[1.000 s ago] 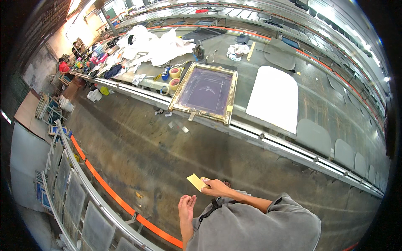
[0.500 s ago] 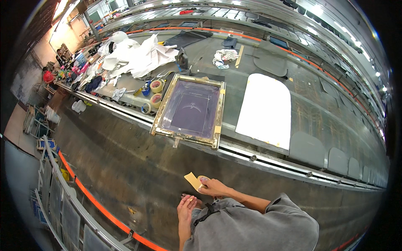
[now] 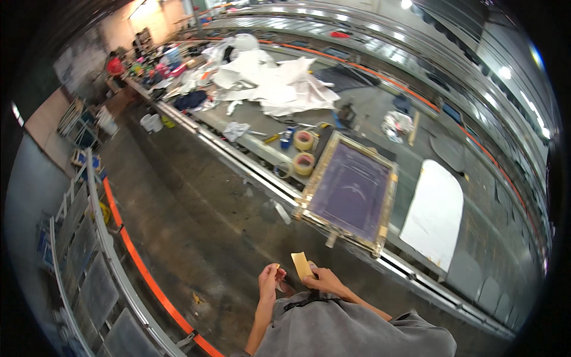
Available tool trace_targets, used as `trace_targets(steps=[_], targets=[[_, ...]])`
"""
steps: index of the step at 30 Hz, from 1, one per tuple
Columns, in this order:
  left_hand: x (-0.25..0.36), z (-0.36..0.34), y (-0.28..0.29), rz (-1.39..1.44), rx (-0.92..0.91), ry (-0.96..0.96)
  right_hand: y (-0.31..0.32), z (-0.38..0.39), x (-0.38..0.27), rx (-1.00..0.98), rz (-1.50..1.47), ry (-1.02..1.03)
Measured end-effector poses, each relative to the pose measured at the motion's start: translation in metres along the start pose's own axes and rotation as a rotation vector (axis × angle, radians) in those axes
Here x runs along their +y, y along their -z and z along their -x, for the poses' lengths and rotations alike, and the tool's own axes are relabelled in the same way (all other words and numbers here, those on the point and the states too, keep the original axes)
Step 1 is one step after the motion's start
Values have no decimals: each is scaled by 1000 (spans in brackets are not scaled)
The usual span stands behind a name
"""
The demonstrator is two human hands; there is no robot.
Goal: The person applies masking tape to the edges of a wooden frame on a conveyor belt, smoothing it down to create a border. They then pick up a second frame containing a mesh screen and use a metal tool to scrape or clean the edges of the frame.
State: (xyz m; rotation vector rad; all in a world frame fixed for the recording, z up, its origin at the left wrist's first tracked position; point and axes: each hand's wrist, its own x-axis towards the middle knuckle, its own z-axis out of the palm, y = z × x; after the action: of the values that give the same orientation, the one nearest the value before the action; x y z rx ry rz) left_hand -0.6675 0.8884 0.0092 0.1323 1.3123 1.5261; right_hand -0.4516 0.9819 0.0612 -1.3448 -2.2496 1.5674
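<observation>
Left hand: The left hand [image 3: 270, 279] had its fingers curled, pinching a small yellow piece [image 3: 278, 266] at the fingertips.
Right hand: The right hand [image 3: 326, 280] grasped the yellow strip [image 3: 301, 264] at its lower end.
Yellow strip position: It stood tilted up from the right hand, between the two hands and nearer the right, apart from the left fingertips.
Framed screen: A gold-edged screen [image 3: 351, 193] with a purple mesh lay on the long table [image 3: 370, 126], ahead and to the right of both hands.
Tape rolls: Two tan rolls [image 3: 304, 171] lay just left of the screen.
White buckets: Two buckets [image 3: 151, 123] stood side by side on the floor; contents too small to tell.
White pail: One pail [image 3: 107, 122] stood farther left; contents could not be told.
Blue container: Blurred at the table's far end, the container [image 3: 173, 55] sat among mixed items.
</observation>
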Motion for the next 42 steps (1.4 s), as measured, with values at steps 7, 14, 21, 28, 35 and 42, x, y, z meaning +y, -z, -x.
trace_targets(steps=[7,14,21,28,35,42], targets=[[111,-62,84,-187,99,-187,-6,-142,-98,53,46,77],[126,-93,160,107,313,-48,15,-301,-134,177,98,197],[128,-136,176,359,429,24,85,-519,-193,328,213,239],[220,-235,137,453,452,-83,141,-735,-198,564,567,281],[302,-329,103,674,285,-85,86,-753,-178,604,415,447],[323,-410,68,439,-105,179,29,-591,-261,-252,-154,316]])
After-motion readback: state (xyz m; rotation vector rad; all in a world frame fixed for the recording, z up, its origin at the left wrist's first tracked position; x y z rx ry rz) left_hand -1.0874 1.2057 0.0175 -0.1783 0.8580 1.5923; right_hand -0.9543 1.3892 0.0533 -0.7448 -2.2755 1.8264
